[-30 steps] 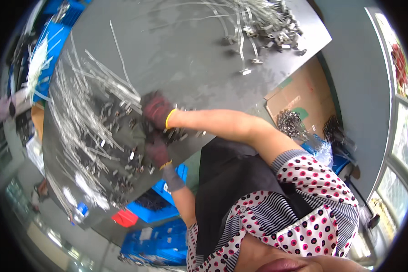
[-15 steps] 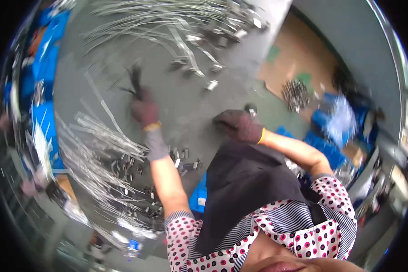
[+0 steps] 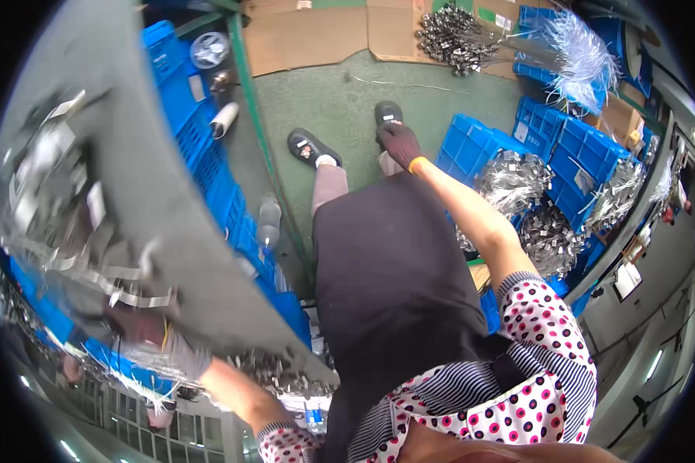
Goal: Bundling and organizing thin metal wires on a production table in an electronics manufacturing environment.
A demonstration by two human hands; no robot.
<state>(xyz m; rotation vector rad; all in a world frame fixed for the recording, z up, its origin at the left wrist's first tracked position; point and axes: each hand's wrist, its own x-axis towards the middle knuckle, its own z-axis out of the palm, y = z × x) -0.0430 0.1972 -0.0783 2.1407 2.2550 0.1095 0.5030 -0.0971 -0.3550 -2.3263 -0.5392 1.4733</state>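
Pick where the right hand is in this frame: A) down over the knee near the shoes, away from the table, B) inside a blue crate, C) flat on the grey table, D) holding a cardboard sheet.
A: the gloved right hand hangs over the knee just above the black shoes on the green floor, while the left hand is at the grey table among metal strips.

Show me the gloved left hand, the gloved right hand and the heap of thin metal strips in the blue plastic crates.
Gloved left hand (image 3: 148, 332), head view: back of the glove.
Gloved right hand (image 3: 398, 142), head view: back of the dark glove.
Heap of thin metal strips (image 3: 513, 182), head view: middle of the pile.
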